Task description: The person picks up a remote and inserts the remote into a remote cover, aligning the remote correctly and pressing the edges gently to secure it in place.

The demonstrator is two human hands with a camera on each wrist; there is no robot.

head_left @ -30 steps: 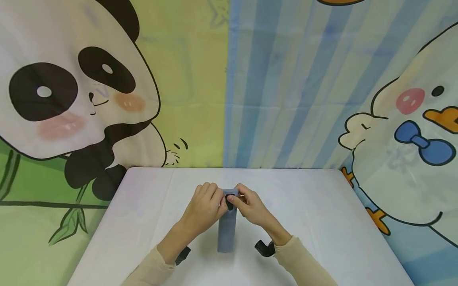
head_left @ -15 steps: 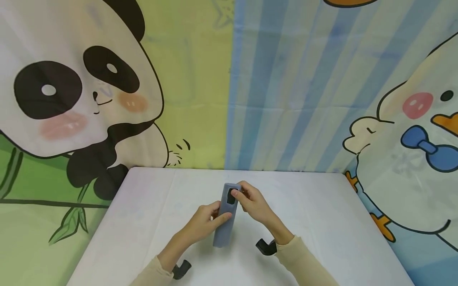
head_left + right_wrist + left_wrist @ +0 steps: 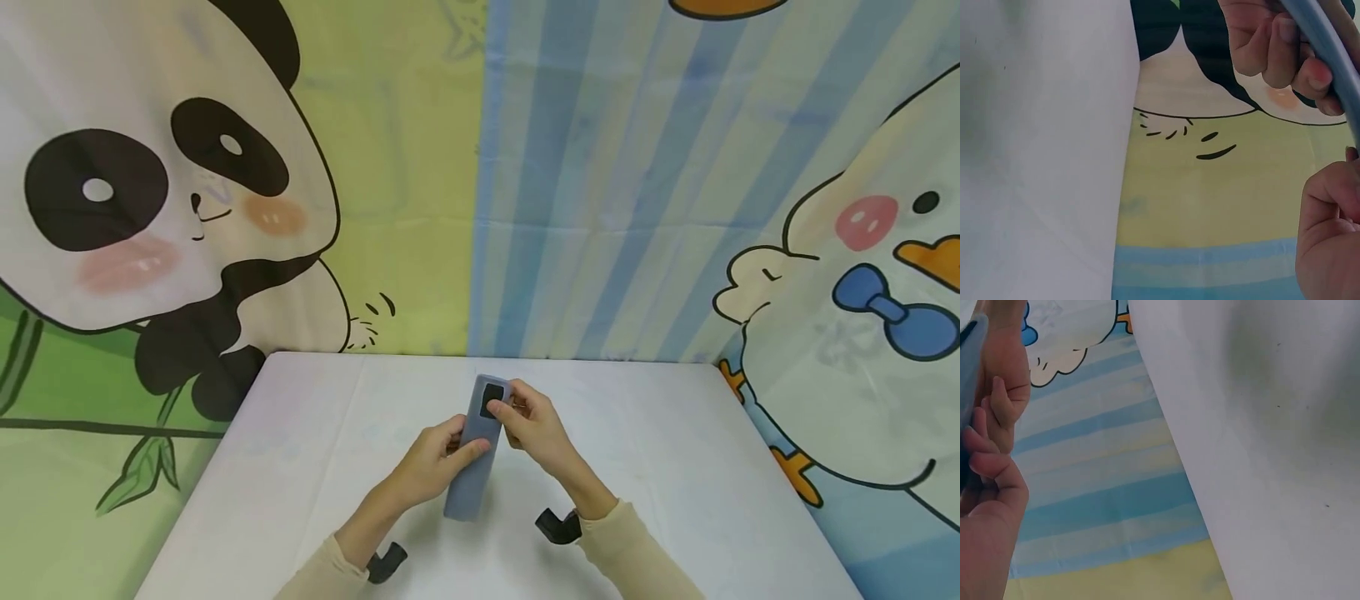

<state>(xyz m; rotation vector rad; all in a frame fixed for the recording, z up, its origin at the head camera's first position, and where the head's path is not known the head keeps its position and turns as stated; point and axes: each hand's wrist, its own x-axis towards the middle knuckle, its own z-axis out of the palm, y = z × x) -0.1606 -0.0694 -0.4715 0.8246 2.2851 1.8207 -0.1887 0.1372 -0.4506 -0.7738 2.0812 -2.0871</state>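
A long, slim grey-blue case point(image 3: 472, 479) with a black rounded patch point(image 3: 491, 398) near its top end is held over the table, tilted with its top leaning right. My left hand point(image 3: 431, 462) grips its middle from the left, thumb across the front and fingers behind. My right hand point(image 3: 542, 429) pinches the upper right edge, its thumb tip against the black patch. The left wrist view shows only a sliver of the case point(image 3: 972, 369) at its left edge. In the right wrist view, the narrow side of the case point(image 3: 1329, 56) runs between both hands.
A white-covered table point(image 3: 637, 442) lies under the hands. Behind it hangs a cloth printed with a panda point(image 3: 225, 208) and a duck point(image 3: 840, 375). Black curved pieces point(image 3: 558, 527) sit at both wrists.
My left hand has moved from the top of the case down to its middle. The case has tilted to the right and risen slightly. My right hand stays at the top edge.
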